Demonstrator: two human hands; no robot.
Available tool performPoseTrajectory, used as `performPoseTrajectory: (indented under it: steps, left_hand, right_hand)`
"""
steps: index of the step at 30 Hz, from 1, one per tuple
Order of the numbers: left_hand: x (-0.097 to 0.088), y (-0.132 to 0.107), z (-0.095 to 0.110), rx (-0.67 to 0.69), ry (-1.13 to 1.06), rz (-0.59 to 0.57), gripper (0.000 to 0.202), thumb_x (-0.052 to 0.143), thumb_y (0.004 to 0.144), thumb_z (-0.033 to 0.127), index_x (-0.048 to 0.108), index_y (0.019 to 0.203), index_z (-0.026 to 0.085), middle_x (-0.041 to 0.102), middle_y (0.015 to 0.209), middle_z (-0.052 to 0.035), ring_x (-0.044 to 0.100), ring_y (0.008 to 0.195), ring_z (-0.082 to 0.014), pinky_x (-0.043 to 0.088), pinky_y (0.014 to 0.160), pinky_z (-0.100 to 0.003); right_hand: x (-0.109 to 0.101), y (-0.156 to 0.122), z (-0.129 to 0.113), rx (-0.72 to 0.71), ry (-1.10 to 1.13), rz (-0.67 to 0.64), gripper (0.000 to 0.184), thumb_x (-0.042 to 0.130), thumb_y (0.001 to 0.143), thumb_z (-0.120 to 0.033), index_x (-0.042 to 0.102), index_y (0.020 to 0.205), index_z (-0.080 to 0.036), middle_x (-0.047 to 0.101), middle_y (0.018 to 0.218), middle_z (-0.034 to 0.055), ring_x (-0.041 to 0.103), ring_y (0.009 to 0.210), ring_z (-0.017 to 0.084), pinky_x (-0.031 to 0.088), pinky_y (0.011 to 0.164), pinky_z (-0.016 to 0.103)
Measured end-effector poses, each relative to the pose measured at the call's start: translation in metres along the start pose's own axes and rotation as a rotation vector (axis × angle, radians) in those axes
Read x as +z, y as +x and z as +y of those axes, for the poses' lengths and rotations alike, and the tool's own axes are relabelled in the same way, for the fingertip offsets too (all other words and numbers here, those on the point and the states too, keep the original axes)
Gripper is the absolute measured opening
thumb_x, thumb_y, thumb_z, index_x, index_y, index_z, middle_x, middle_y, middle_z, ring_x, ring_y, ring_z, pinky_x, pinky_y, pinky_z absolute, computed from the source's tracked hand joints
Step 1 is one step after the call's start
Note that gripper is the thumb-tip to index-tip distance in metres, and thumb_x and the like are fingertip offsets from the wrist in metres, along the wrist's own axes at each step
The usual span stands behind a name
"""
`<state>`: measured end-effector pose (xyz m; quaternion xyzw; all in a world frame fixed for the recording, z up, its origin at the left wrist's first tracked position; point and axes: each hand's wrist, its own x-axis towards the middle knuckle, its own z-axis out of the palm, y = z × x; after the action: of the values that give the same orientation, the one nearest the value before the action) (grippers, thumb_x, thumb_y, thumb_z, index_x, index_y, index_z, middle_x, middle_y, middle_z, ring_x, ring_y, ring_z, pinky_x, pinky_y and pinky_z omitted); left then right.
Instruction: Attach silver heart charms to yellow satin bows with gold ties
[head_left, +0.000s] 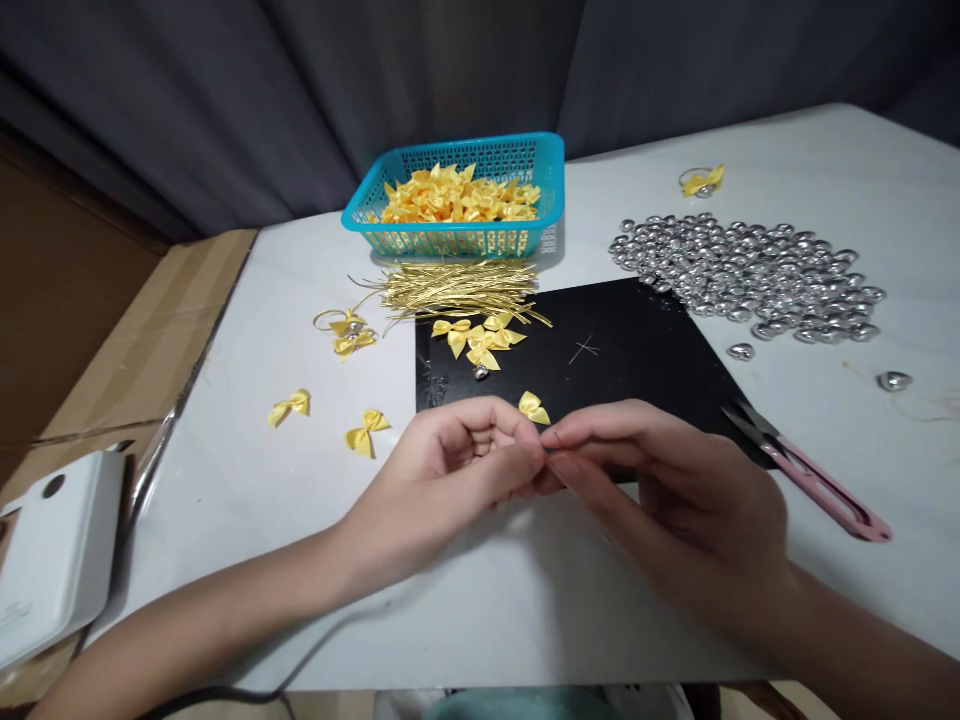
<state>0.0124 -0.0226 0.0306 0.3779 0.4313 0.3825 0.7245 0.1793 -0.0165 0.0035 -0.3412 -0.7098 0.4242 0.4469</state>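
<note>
My left hand (476, 455) and my right hand (652, 480) meet fingertip to fingertip over the near edge of a black mat (637, 350). Both pinch closed; whatever lies between the fingertips is too small and hidden to name. Just beyond them a yellow ribbon bow (533, 408) rests on the mat. Farther back sit several more yellow bows (487, 345), with a silver heart bead (481, 371) beside them. Thin wire pieces (585, 348) lie crossed on the mat. Right of my right hand are pink-handled thread snips (817, 480), blades on the mat's edge.
A blue basket (551, 190) of yellow bows stands at the back, behind a bundle of gold wire ties (457, 290). Silver heart beads (742, 275) are heaped at right. Loose bows (367, 433) lie left. A white device (60, 550) rests on cardboard at far left.
</note>
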Motion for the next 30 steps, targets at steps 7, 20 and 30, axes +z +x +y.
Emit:
performPoseTrajectory:
  steps: [7,20,30]
  left_hand:
    - [-0.0009,0.0001,-0.0025,0.086,0.093,0.040,0.017,0.059,0.084,0.010,0.062,0.068,0.015,0.063,0.060,0.0063,0.050,0.052,0.0000,0.039,0.050,-0.005]
    - [-0.0002,-0.0007,-0.0086,0.543,0.683,0.222,0.003,0.066,0.079,0.014,0.069,0.077,0.014,0.064,0.058,0.0020,0.050,0.049,-0.0059,0.045,0.048,-0.015]
    - [-0.0052,-0.0002,-0.0066,0.801,0.995,0.238,0.004,0.067,0.080,0.011,0.069,0.077,0.013,0.064,0.060,0.0007,0.052,0.050,-0.0066,0.044,0.050,-0.017]
  right_hand:
    - [-0.0009,0.0031,0.0000,0.006,-0.160,-0.050,0.010,0.048,0.091,-0.015,0.051,0.083,-0.020,0.059,0.058,-0.0063,0.044,0.038,0.003,0.032,0.034,0.014]
    - [-0.0031,0.0045,0.0015,0.100,-0.084,-0.112,0.026,0.043,0.095,-0.023,0.052,0.071,-0.019,0.052,0.067,-0.0029,0.042,0.043,0.004,0.031,0.037,0.018]
    - [-0.0014,0.0072,0.0017,0.165,-0.004,-0.101,0.019,0.044,0.095,-0.028,0.051,0.079,-0.019,0.053,0.059,-0.0047,0.041,0.041,0.005,0.030,0.036,0.020]
